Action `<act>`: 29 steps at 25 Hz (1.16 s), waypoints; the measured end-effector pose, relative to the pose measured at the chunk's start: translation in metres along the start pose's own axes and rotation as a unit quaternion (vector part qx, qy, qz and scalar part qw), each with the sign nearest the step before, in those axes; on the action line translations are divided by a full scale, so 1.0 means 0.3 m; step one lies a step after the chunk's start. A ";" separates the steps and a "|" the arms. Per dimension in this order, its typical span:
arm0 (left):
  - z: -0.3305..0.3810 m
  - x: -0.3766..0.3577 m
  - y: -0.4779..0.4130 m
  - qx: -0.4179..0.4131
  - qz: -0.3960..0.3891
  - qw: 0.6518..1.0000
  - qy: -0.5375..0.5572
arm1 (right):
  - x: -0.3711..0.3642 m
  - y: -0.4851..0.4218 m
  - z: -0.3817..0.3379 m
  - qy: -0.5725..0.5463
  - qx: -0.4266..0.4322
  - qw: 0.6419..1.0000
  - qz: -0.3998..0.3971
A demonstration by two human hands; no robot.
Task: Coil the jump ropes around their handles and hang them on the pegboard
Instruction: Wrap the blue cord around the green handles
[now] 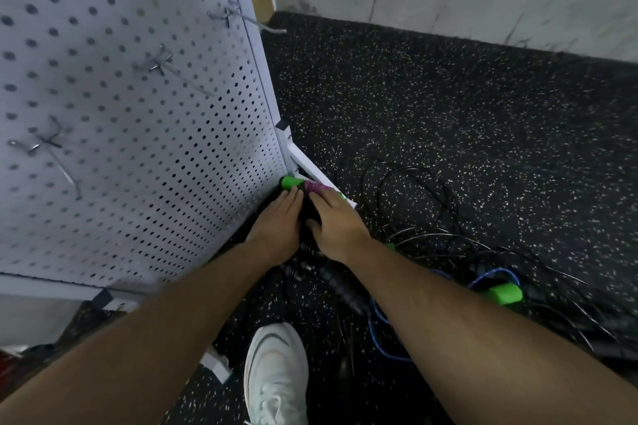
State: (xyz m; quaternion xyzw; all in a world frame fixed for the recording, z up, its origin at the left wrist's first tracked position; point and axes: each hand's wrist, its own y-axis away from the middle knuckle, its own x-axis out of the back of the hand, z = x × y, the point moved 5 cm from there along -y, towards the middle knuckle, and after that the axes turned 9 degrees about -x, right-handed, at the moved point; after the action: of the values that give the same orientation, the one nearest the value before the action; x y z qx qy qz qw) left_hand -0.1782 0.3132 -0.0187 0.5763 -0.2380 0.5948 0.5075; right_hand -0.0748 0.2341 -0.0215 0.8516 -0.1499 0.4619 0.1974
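Bare forearms (448,314), left hand (276,228), right hand (336,228), white laced trainer (276,379), dark side stripe

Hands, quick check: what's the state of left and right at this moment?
Left hand: open, straight fingers at the green handle.
Right hand: lies over the purple part; whether it grips cannot be told.

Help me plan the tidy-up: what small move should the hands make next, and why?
Probably take hold of the green-and-purple handle and lift it away from the pegboard: the left hand and right hand are at it, ropes lie uncoiled on the floor, and the hooks are bare.
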 end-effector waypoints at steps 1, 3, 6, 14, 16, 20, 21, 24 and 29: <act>0.022 0.003 0.005 -0.005 0.013 1.000 0.001 | 0.029 0.032 0.019 0.012 -0.002 1.000 0.008; 0.109 0.008 0.013 -0.041 0.051 0.998 -0.007 | 0.092 0.125 0.079 0.031 -0.028 0.999 0.016; 0.286 -0.024 0.023 -0.122 0.068 0.990 -0.011 | 0.145 0.309 0.176 0.078 -0.077 0.993 -0.033; 0.741 -0.271 -0.003 -0.228 -0.102 0.968 0.022 | 0.159 0.683 0.515 0.194 -0.228 0.938 -0.171; 0.817 -0.326 -0.022 -0.250 -0.124 0.960 0.019 | 0.147 0.732 0.573 0.182 -0.218 0.944 -0.169; 0.908 -0.405 -0.048 -0.273 -0.155 0.950 0.003 | 0.142 0.800 0.697 0.177 -0.228 0.949 -0.130; 0.918 -0.411 -0.055 -0.268 -0.149 0.952 0.004 | 0.145 0.811 0.726 0.161 -0.246 0.948 -0.120; 0.926 -0.406 -0.080 -0.241 -0.115 0.963 0.027 | 0.154 0.818 0.787 0.145 -0.272 0.946 -0.103; 0.929 -0.422 -0.090 -0.220 -0.146 0.962 0.072 | 0.154 0.804 0.814 0.157 -0.272 0.945 -0.096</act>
State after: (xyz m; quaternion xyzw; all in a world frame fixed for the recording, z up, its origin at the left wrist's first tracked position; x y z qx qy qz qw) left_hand -0.0536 0.0397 -0.0821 0.4346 -0.2384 0.4871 0.7190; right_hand 0.0216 -0.0968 -0.0557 0.6929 -0.1545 0.5100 0.4857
